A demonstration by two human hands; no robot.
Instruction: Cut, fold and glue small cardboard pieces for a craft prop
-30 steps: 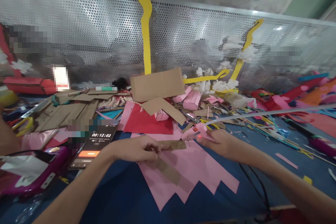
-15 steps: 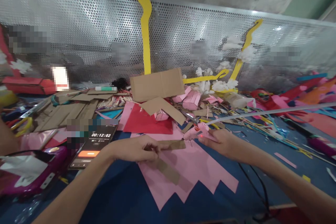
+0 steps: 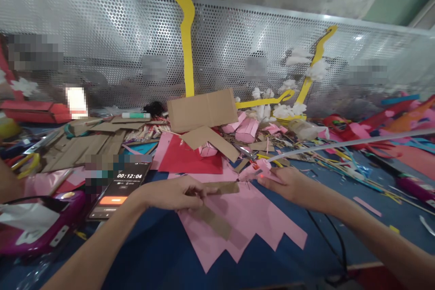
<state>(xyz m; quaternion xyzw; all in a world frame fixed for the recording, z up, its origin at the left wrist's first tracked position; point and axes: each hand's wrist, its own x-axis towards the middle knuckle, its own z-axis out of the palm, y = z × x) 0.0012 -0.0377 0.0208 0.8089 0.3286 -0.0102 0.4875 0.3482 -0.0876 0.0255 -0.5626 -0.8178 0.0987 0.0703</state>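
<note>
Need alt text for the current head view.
A person's right hand holds a pink glue gun, its tip close to a cardboard strip that the left hand touches, over zigzag-edged pink paper on a blue table. A phone showing 00:12:04 is at left; behind, a yellow hook rises before a perforated panel.

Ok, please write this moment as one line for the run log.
left hand: touching brown strip | right hand: holding pink glue gun near strip's end | beneath strip: pink paper, zigzag edge

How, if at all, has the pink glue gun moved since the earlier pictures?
Yes, the pink glue gun has shifted slightly right against the red sheet.
</note>
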